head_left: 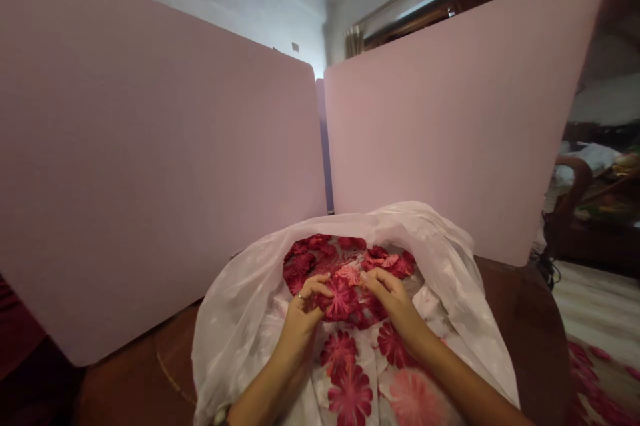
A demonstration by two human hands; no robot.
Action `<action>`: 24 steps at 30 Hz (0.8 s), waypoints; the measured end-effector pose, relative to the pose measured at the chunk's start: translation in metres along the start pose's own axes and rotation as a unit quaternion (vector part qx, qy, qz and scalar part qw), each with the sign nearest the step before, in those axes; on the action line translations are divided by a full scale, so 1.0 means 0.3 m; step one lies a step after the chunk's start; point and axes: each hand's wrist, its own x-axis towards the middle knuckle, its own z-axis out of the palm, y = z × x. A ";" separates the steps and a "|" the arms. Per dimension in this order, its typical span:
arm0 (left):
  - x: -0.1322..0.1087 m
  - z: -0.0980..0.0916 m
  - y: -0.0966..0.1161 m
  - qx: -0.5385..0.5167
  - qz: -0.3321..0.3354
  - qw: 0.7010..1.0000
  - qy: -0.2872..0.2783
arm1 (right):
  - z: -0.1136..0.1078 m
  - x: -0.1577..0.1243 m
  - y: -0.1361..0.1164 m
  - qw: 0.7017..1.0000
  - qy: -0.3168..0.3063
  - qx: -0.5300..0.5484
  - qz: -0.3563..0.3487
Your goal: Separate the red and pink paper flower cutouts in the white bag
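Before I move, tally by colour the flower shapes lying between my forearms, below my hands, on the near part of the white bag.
Red flowers: 3
Pale pink flower: 1
Total: 4
Each visible flower outline counts once; I can't tell whether any are stacked in layers.

White plastic bag (227, 319): before you, on the brown wooden surface (135, 369).
Red flower-shaped pieces (351, 394): in the bag's opening and nearer you.
Flat pink panels (175, 146): behind the bag, on your left and right.
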 end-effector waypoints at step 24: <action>-0.048 0.021 -0.005 -0.028 -0.121 0.989 -0.079 | 0.036 -0.041 0.005 0.973 -0.136 0.119 0.147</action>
